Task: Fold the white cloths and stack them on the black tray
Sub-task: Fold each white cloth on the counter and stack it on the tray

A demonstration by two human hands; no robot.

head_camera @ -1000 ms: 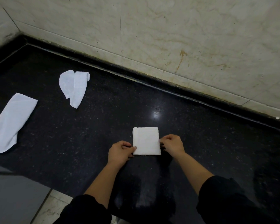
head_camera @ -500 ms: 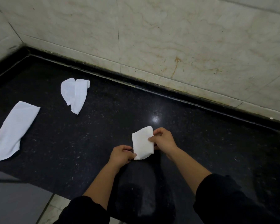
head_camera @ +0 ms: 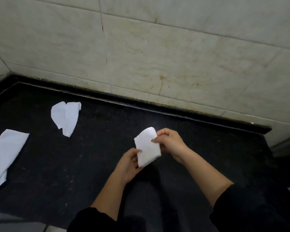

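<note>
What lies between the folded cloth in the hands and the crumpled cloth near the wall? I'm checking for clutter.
Nothing: in the head view only bare black countertop separates the folded cloth from the crumpled cloth.

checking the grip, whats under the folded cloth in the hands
The left hand supports the folded cloth from below; the right hand pinches its upper edge. Below lies the counter. Fingers behind the cloth are hidden.
</note>
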